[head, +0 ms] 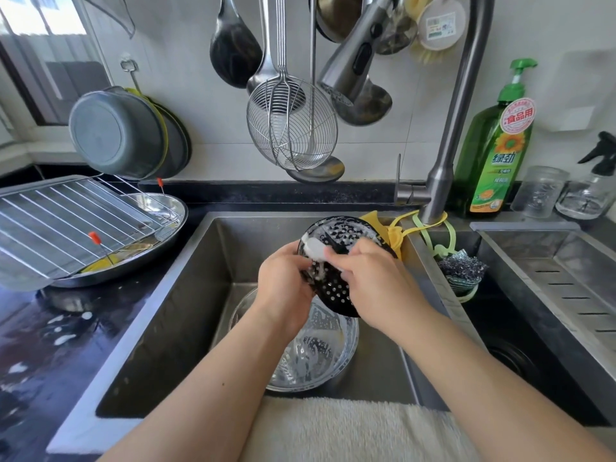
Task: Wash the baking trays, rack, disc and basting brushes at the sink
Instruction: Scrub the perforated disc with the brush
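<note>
Your left hand (pixel 283 281) curls around the left edge of the black perforated disc (pixel 336 285), holding it tilted over the middle of the sink (pixel 186 278). Your right hand (pixel 373 281) has its fingers bent over a soapy white sponge (pixel 316 250), pressing it against the disc's face near its upper left; suds run down the holes.

Directly below the disc, at 6 o'clock from it, a round steel bowl (pixel 333 355) sits on the sink floor with foamy water in it. A pale towel (pixel 350 428) lies over the sink's near edge.

At 9 o'clock from the disc, on the dark counter (pixel 43 345), an oval steel tray (pixel 166 208) holds a baking tray (pixel 30 191) leaning across it, with a wire rack (pixel 66 221) on top. Two brushes with orange tips (pixel 94 237) stick up through the rack; something yellow lies in the oval tray beneath, too hidden to name.

At 3 o'clock, a steel scourer (pixel 461 266) sits in a small holder hung at the divider. Beyond it, a drainer tray (pixel 550 278) rests in the second basin.

At 1 o'clock, a green bottle of dish soap (pixel 493 155) stands behind the tap (pixel 446 155), with a glass jar (pixel 540 191) and a spray bottle (pixel 593 185) beside it.
</note>
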### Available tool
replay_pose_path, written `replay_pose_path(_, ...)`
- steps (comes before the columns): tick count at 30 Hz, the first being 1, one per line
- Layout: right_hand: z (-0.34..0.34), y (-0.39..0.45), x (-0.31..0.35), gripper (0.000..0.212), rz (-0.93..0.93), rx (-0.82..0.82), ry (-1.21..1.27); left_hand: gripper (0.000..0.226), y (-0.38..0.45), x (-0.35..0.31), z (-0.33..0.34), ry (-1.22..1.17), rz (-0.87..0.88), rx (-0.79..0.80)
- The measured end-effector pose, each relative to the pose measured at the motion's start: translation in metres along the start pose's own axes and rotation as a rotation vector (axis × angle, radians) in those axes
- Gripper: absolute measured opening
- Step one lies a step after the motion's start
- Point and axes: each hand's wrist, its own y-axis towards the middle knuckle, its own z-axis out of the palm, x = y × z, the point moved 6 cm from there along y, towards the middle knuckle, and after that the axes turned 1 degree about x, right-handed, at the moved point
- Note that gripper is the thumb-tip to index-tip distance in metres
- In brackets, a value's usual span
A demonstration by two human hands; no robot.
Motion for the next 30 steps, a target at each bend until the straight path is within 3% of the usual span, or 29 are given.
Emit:
replay_pose_path(3, 0.005, -0.010, 0.007, 0.062, -0.037, 0.043, 0.005, 0.058, 0.002, -0.002, -0.001, 0.064, 0.041, 0.020)
replay_pose_path(6, -0.007, 0.005, -0.021, 0.061, 0.128, -0.065, -0.021, 0.066, 0.002, -0.002, 0.002, 0.178, 0.078, 0.034)
replay_pose_path(8, -0.007, 0.006, -0.022, 0.056, 0.123, -0.069, 0.033, 0.064, 0.001, -0.003, 0.002, 0.192, 0.094, 0.037)
replay_pose_path(11, 0.005, -0.007, 0.002, 0.054, -0.028, 0.020, 0.095, 0.059, 0.003, -0.006, -0.001, 0.144, 0.098, 0.048)
replay_pose_path(15, -0.007, 0.007, -0.020, 0.059, 0.116, -0.102, 0.046, 0.065, 0.005, -0.005, -0.001, 0.126, 0.091, 0.025)
replay_pose_path(19, 0.008, -0.012, 0.008, 0.053, -0.071, 0.060, 0.107, 0.062, 0.006, -0.007, -0.006, 0.056, 0.091, -0.023)
replay_pose_path(23, -0.001, 0.004, -0.016, 0.060, 0.085, -0.046, 0.029, 0.065, 0.006, -0.006, -0.008, 0.051, 0.097, -0.060)
replay_pose_path(27, 0.013, -0.010, 0.009, 0.056, -0.080, 0.085, 0.101, 0.064, 0.003, -0.009, -0.009, -0.006, 0.091, -0.096)
replay_pose_path(30, 0.003, 0.001, -0.013, 0.057, 0.049, -0.011, 0.072, 0.063, 0.004, -0.008, -0.010, -0.021, 0.085, -0.108)
